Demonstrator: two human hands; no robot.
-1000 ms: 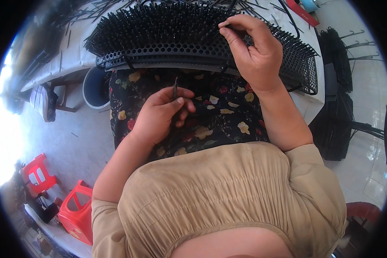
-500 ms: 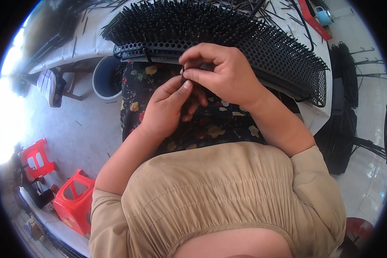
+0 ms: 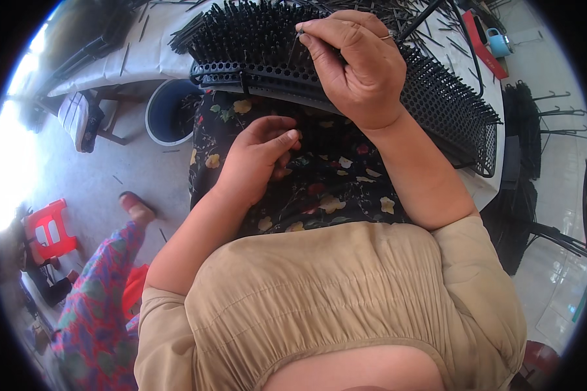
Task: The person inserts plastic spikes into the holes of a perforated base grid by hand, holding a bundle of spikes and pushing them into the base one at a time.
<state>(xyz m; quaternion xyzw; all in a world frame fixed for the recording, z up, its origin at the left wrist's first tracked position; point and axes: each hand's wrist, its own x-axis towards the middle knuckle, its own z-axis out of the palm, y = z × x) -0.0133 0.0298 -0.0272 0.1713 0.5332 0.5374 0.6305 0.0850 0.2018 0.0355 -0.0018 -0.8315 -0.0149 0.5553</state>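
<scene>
A black perforated metal rack (image 3: 430, 88) stands at the table's near edge, its holes filled with upright thin black sticks (image 3: 241, 36). Over its middle, my right hand (image 3: 362, 68) pinches a slim dark stick (image 3: 296, 49) between thumb and fingertips, the stick pointing down toward the rack. Lower and to the left, my left hand (image 3: 261, 153) hovers above my lap with curled fingers and the thumb against them. Whatever it may hold is hidden. Beneath both hands lies dark flowered cloth (image 3: 326, 189).
Loose black strips lie on the white-covered table (image 3: 147, 65). A blue bucket (image 3: 163, 117) stands on the floor by my left knee. A person's patterned trouser leg (image 3: 104, 280) is at lower left, near a red stool (image 3: 51, 228). Black racks (image 3: 518, 195) are stacked at right.
My right hand has moved up and away from my left hand, over the rack, with the stick. My left hand stays over my lap. A person's leg has come in at lower left.
</scene>
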